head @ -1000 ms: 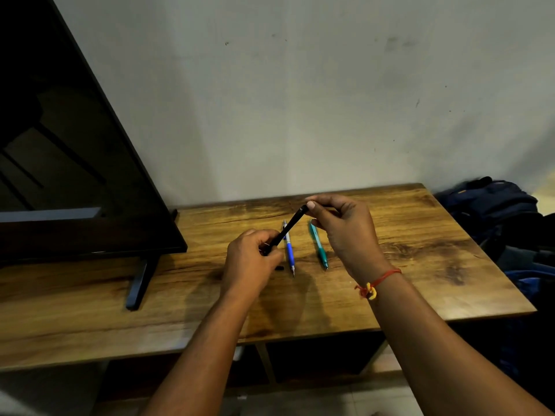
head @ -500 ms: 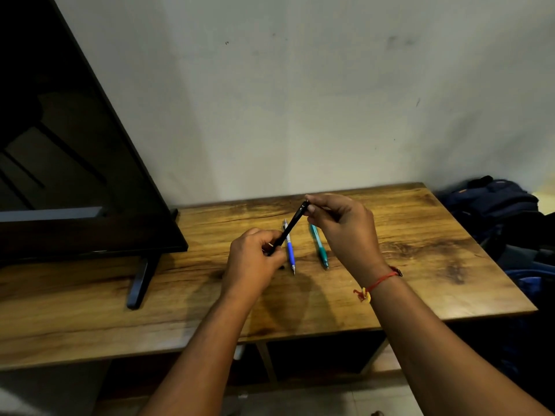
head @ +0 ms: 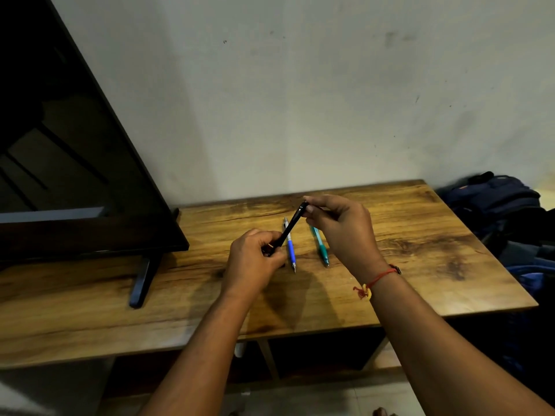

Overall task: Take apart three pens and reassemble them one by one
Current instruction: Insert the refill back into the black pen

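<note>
Wooden table (head: 420,295) set against a pale wall (head: 300,100), used here as the landmark. On its left part stands a dark television (head: 75,175) on a black foot (head: 141,280); off its right edge lies a heap of dark bags (head: 504,211). Above the table's middle, the left hand (head: 252,265) is curled closed around the lower end of a black pen (head: 288,229), and the right hand (head: 342,229) pinches the pen's upper end between thumb and fingertips. The pen's long axis runs diagonally, rising from the left hand toward the table's rear right. A red thread bracelet (head: 375,280) circles the right wrist. Flat on the table beneath the hands lie 2 pens, a blue pen (head: 290,250) and a teal pen (head: 319,246), roughly parallel, tips toward the table's front edge, the black pen crossing over the blue one's upper end.
</note>
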